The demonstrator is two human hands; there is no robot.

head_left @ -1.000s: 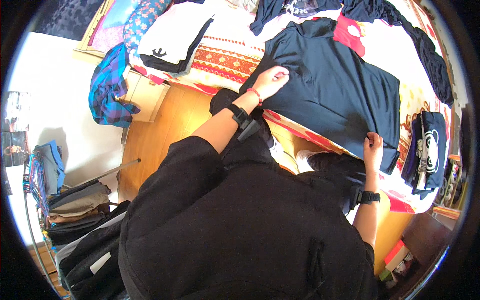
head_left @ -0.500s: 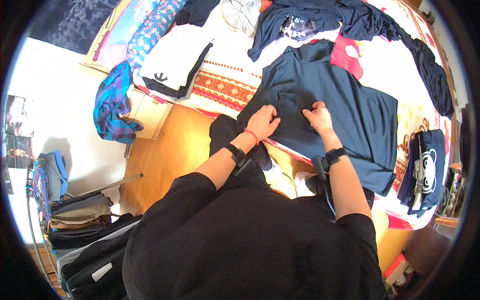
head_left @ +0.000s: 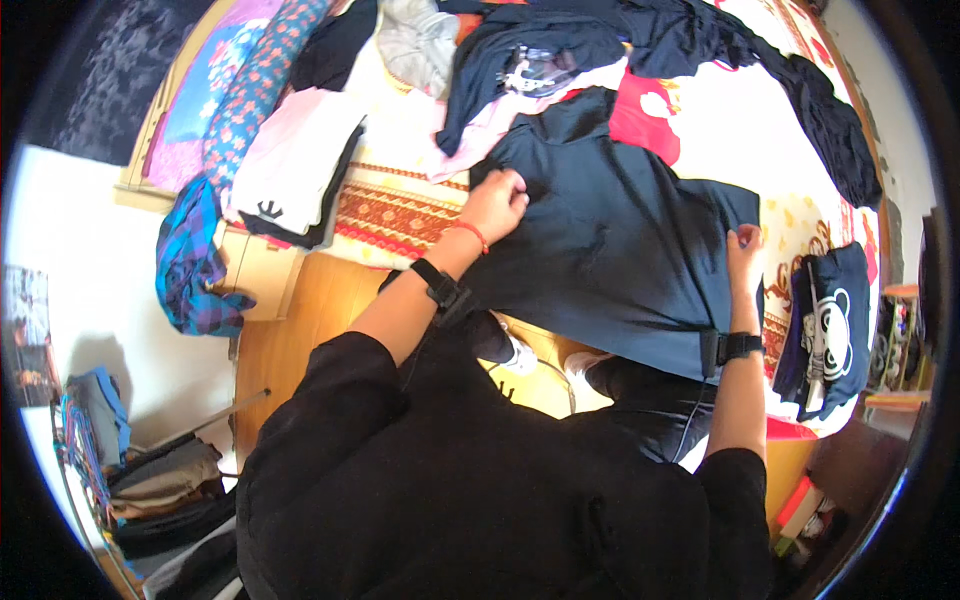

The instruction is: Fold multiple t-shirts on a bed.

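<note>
A navy shirt (head_left: 620, 240) lies spread flat on the patterned bed cover (head_left: 385, 215). My left hand (head_left: 495, 203), with a red band and a black watch on the wrist, is closed on the shirt's left edge near a sleeve. At the shirt's right edge my right hand (head_left: 745, 250), also with a black wrist strap, pinches the fabric with its fingers pointing away from me. Both arms in black sleeves reach over the bed's near edge.
A stack of folded white and black clothes (head_left: 290, 175) and a blue plaid cloth (head_left: 195, 260) lie at the left. Dark garments (head_left: 560, 40) and a red one (head_left: 640, 115) are piled behind. A folded dark garment with a white print (head_left: 835, 320) lies right. Wooden floor (head_left: 300, 310) below.
Half a second ago both hands met at the shirt's middle. They have since moved apart, the left to the left edge and the right to the right edge.
</note>
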